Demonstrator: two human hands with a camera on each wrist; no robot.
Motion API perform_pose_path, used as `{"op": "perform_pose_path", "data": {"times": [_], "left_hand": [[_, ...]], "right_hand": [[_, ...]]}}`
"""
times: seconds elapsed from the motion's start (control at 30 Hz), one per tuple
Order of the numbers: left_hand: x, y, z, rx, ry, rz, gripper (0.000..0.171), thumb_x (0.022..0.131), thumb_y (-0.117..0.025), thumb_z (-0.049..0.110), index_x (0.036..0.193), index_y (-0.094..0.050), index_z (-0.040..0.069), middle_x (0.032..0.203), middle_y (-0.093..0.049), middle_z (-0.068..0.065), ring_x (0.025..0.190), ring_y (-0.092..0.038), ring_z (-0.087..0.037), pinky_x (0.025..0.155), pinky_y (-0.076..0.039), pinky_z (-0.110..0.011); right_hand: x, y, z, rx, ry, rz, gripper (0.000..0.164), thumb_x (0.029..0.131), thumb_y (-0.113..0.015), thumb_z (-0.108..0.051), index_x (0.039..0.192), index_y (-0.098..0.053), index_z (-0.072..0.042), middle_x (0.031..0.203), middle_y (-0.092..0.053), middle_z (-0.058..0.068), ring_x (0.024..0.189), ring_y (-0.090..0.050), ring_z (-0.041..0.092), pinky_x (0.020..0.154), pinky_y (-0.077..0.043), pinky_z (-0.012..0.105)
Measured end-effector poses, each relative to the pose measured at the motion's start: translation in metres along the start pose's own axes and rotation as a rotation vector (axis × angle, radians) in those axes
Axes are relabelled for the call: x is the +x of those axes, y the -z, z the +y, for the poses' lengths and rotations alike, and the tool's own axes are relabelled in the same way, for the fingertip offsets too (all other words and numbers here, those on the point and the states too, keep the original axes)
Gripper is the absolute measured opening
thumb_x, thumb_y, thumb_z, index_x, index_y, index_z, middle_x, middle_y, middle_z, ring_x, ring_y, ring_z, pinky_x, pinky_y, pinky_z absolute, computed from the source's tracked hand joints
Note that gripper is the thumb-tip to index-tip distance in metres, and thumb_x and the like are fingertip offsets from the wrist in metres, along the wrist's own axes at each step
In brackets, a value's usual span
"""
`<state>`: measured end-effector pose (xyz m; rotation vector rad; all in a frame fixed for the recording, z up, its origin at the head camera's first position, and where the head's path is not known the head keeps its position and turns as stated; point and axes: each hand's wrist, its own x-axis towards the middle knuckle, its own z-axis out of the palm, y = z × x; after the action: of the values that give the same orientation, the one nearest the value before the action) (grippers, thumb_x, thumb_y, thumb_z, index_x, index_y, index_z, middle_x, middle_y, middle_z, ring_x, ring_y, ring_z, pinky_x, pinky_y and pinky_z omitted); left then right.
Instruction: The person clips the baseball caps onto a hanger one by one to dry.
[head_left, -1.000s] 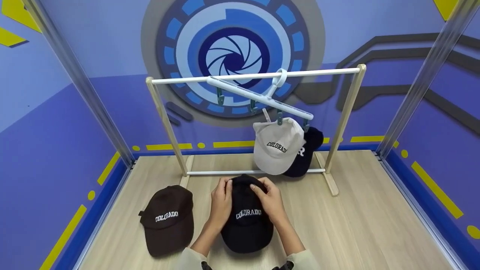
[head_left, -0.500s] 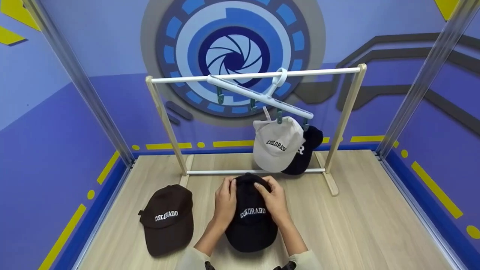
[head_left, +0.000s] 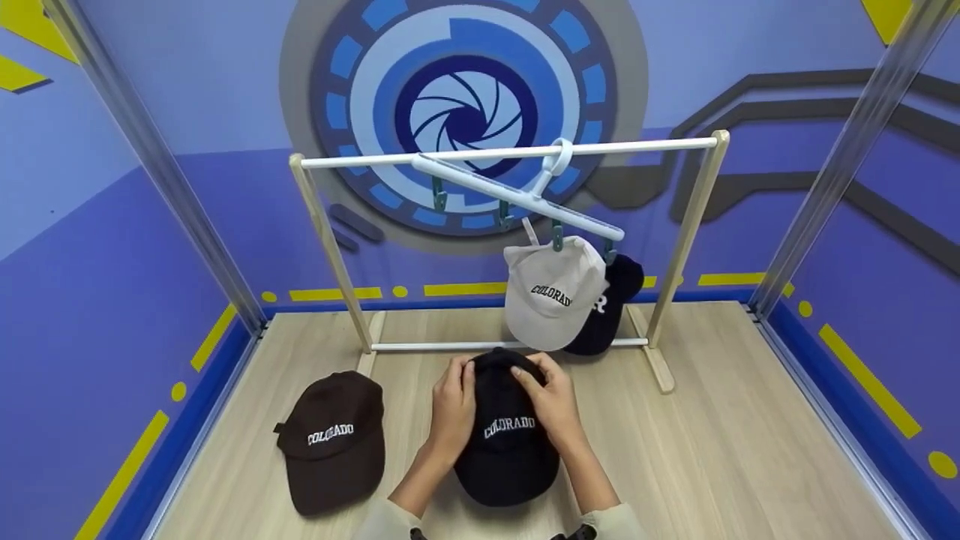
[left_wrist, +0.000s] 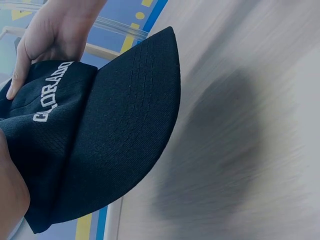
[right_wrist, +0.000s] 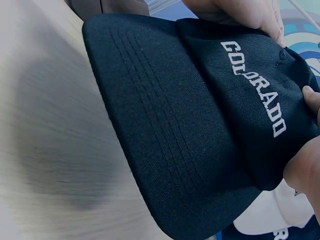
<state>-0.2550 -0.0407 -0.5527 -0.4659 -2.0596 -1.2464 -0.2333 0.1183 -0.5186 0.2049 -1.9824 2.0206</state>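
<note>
A black baseball cap [head_left: 507,457] with white COLORADO lettering is held between both hands, brim toward me. My left hand [head_left: 453,409] grips the left side of its crown. On the opposite side my right hand [head_left: 555,401] grips the crown, thumb on the front and fingers behind. Both wrist views show the cap's brim [left_wrist: 125,120] raised above the tabletop, its shadow falling below. Behind the hands, a white hanger [head_left: 517,196] with dark green clips hangs tilted, lower at the right. A white COLORADO cap [head_left: 551,300] and a black cap [head_left: 600,326] hang from its right-hand clips.
A dark brown COLORADO cap [head_left: 334,446] lies on the wooden tabletop [head_left: 735,450] at the left. A rack with a white top rail [head_left: 645,145] and wooden posts stands at the back. Patterned panels and metal posts [head_left: 832,157] enclose the table.
Both hands and the black cap shifted slightly right, mostly in the first half second. The hold on the cap looks unchanged.
</note>
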Motion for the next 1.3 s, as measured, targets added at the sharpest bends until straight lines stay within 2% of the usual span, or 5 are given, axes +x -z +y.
{"op": "perform_pose_path", "data": {"times": [0.17, 0.4, 0.6, 1.03, 1.3], "left_hand": [[0.001, -0.001, 0.004, 0.003, 0.001, -0.002, 0.013, 0.1, -0.046, 0.016, 0.101, -0.058, 0.013, 0.093, -0.063, 0.002, 0.09, -0.062, -0.011, 0.074, -0.051, -0.03], [0.004, -0.003, 0.009, 0.013, -0.001, -0.001, 0.013, 0.101, -0.045, 0.017, 0.102, -0.058, 0.012, 0.092, -0.062, 0.002, 0.086, -0.061, -0.011, 0.072, -0.05, -0.03], [0.004, -0.005, 0.011, 0.021, 0.01, -0.003, 0.015, 0.101, -0.045, 0.019, 0.103, -0.058, 0.013, 0.094, -0.062, 0.002, 0.088, -0.061, -0.01, 0.072, -0.051, -0.029], [0.009, -0.009, 0.016, -0.002, 0.008, -0.017, 0.017, 0.101, -0.044, 0.02, 0.103, -0.058, 0.011, 0.094, -0.062, 0.001, 0.09, -0.062, -0.011, 0.073, -0.052, -0.029], [0.01, -0.01, 0.018, -0.005, 0.016, -0.041, 0.017, 0.102, -0.042, 0.022, 0.103, -0.057, 0.012, 0.089, -0.06, 0.003, 0.082, -0.059, -0.008, 0.068, -0.05, -0.027]], "right_hand": [[0.0, 0.003, -0.003, 0.014, -0.007, 0.003, 0.012, 0.086, -0.068, -0.006, 0.093, -0.063, 0.002, 0.088, -0.064, 0.01, 0.075, -0.059, 0.016, 0.067, -0.05, 0.026], [0.008, 0.008, 0.022, 0.024, -0.021, 0.036, 0.016, 0.084, -0.071, -0.014, 0.093, -0.065, -0.003, 0.087, -0.064, 0.009, 0.076, -0.059, 0.018, 0.067, -0.05, 0.027], [0.008, 0.01, 0.024, 0.012, 0.021, 0.063, 0.02, 0.082, -0.073, -0.022, 0.092, -0.065, -0.006, 0.089, -0.065, 0.008, 0.077, -0.06, 0.018, 0.068, -0.049, 0.027], [0.008, 0.014, 0.021, 0.049, 0.03, 0.073, 0.021, 0.083, -0.073, -0.021, 0.092, -0.065, -0.004, 0.091, -0.066, 0.009, 0.078, -0.06, 0.017, 0.069, -0.05, 0.026], [0.003, 0.014, -0.004, 0.033, -0.002, 0.068, 0.012, 0.086, -0.068, -0.009, 0.093, -0.064, 0.0, 0.09, -0.066, 0.009, 0.076, -0.06, 0.016, 0.068, -0.05, 0.026]]}}
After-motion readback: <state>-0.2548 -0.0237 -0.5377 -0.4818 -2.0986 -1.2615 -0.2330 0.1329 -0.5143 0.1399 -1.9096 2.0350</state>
